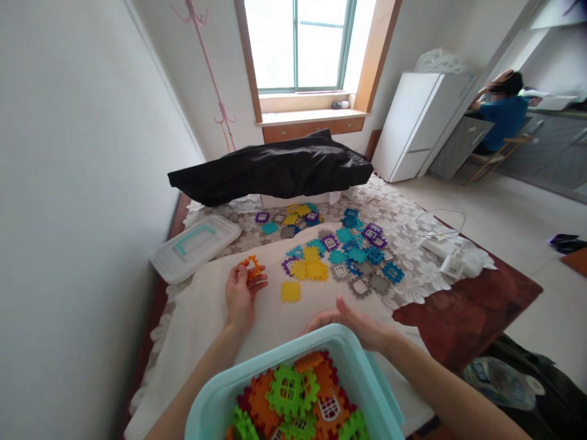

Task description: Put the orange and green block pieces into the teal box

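Note:
An orange interlocking plastic tile [251, 267] is pinched in the fingers of my left hand [241, 294], above the white cloth. My right hand [351, 321] is just beyond the far right corner of a light teal bin [208, 394], with thumb raised and fingers stretched to the left. Part of that hand is hidden by the rim; I cannot tell whether it touches it. Inside the bin lie green tiles [287, 390] and orange tiles [263, 403]. Yellow tiles [290, 292] lie on the cloth between my hands, with blue tiles [375, 255] and grey tiles [378, 282] farther right.
A clear lid [195, 247] rests on the table's left side. Black fabric [275, 168] covers something at the back. A white cable and adapter [453, 267] lie at the right. A plastic bottle [499, 382] is at lower right. Another person [502, 119] sits by the kitchen counter.

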`<state>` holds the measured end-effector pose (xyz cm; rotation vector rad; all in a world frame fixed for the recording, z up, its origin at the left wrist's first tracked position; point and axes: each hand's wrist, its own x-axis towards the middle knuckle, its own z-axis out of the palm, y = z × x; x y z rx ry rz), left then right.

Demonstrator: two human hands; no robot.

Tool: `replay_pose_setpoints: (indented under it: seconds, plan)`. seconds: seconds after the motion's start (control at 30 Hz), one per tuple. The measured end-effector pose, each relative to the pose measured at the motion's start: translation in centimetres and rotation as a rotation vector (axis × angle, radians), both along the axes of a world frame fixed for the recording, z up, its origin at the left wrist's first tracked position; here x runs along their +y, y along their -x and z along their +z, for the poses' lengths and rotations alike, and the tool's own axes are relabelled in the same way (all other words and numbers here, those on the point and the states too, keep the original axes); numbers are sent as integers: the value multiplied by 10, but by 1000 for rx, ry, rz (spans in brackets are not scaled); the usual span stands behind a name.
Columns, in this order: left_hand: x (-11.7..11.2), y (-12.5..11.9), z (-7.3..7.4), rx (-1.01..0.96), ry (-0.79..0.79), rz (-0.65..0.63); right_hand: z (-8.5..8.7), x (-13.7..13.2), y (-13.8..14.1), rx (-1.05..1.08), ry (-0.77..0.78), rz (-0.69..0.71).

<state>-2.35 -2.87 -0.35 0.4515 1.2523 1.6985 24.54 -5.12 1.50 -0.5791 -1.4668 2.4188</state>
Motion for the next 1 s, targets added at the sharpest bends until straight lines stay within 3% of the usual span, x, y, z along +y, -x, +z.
replay_pose_setpoints:
  seconds: [0.07, 0.23, 0.33, 0.4, 0.47, 0.57, 0.77, 0.87, 1.0]
  plan:
    - [0, 0, -2, 6, -9, 6, -10, 10, 12, 36, 48, 64]
    - [1, 1, -8, 14, -39, 69, -18, 34, 50, -129, -339, 192]
    - [1, 3, -12, 24, -57, 60, -22, 40, 72, -209, -426, 135]
    - [2, 5, -15, 18, -74, 48, -27, 41, 81, -226, -607, 1]
    - [2, 7, -17, 5, -75, 42, -32, 41, 84, -202, -893, -104]
    - [4, 7, -16, -8, -58, 27, -35, 41, 80, -127, -1206, -81]
    - [5, 5, -9, 16, -47, -22, -35, 40, 71, -59, -1404, -74]
    - [5, 6, -7, -12, -35, -33, -33, 60, 59, -110, -1454, -281]
    - [6, 7, -7, -67, -6, -36, -21, 147, 29, -529, -1390, -732]
